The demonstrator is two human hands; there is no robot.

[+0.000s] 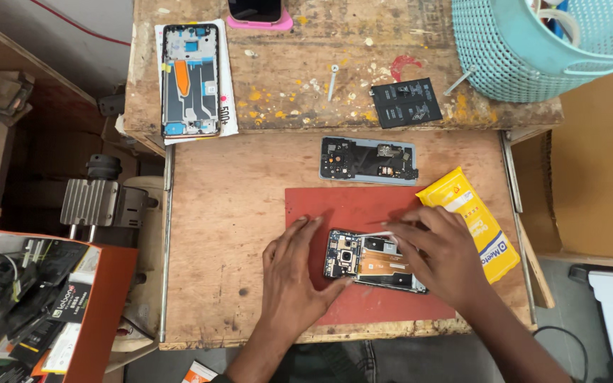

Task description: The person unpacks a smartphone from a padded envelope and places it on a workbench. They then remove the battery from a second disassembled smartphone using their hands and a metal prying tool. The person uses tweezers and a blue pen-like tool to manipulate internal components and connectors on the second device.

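left hand (294, 276) lying flat, fingers spread, bracing opened phone (370, 259) on red mat (335, 206) | right hand (443, 255) pinching white tweezers (376, 235) over board | advice: keeping phone pinned, tweezers working lightly

The opened phone (374, 259) lies flat, back cover off, just below the centre of the frame on the red mat (363, 202). Its inside faces up: dark camera block at its left end, a copper-coloured plate across the middle. I see a thin white strip along its upper edge. Its long side tilts slightly down to the right.
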